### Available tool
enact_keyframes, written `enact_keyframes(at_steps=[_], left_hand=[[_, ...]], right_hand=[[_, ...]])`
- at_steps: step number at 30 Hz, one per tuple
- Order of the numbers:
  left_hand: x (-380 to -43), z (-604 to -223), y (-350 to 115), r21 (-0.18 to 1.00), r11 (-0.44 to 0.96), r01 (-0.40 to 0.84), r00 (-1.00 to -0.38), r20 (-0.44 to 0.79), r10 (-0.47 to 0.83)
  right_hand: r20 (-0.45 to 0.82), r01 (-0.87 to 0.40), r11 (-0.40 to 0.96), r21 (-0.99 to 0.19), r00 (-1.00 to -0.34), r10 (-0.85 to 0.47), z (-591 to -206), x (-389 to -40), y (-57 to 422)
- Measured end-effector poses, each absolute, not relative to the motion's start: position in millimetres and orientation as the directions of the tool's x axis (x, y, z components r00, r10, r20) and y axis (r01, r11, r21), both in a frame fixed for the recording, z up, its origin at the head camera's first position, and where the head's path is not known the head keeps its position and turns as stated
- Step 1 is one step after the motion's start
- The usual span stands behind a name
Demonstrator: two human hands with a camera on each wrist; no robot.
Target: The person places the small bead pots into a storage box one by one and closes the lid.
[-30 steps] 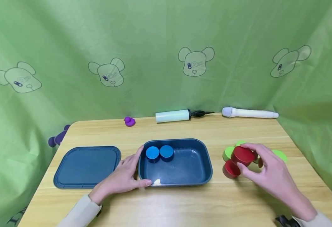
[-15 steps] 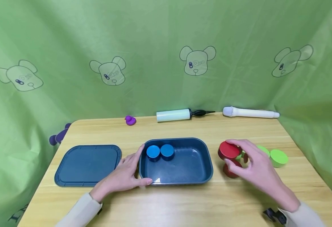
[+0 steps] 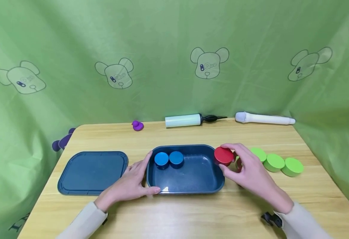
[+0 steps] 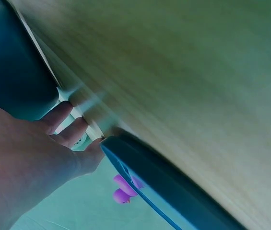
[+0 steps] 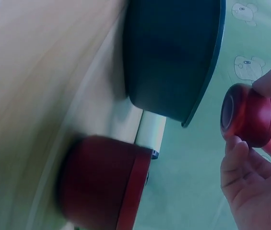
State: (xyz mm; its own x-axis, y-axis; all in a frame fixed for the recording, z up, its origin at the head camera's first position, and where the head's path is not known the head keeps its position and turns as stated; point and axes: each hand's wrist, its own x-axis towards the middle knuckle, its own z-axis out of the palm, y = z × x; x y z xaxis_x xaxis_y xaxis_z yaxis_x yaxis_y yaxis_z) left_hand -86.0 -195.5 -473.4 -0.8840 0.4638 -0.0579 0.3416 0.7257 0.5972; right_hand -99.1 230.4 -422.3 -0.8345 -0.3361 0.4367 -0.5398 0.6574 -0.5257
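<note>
A dark blue plastic container (image 3: 189, 181) stands on the wooden table with two blue round tins (image 3: 168, 159) inside, in its back left corner. My left hand (image 3: 129, 184) rests against the container's left end, fingers extended along the side and thumb at the front rim. My right hand (image 3: 249, 172) pinches a red round tin (image 5: 250, 115) between thumb and fingers, close over the container's right rim. A second red tin (image 5: 101, 182) stands on the table below, mostly hidden by the right hand in the head view. Several green round tins (image 3: 274, 162) sit to the right.
A dark blue lid (image 3: 92, 172) lies left of the container. Along the back edge are a purple toy duck (image 3: 137, 125), a pale hand pump (image 3: 183, 120) with a black nozzle, and a white microphone (image 3: 265, 119). A green curtain (image 3: 162, 49) hangs behind.
My right hand has carried the red tin leftward, from above the other tins to the container's right rim. More green tins show now. The left hand has stayed at the container's left end.
</note>
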Motion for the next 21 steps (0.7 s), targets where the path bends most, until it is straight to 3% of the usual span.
enact_keyframes(at_steps=[10, 21], left_hand=[[-85.6, -470.0, -194.1, 0.596, 0.721, 0.354, -0.882, -0.044, 0.470], [-84.8, -472.1, -193.4, 0.602, 0.719, 0.347, -0.883, -0.049, 0.467]], right_hand=[[0.427, -0.555, 0.634, -0.538, -0.828, -0.363, -425.6, -111.8, 212.3], [0.330, -0.495, 0.672, -0.550, -0.868, -0.370, -433.4, -119.5, 188.9]])
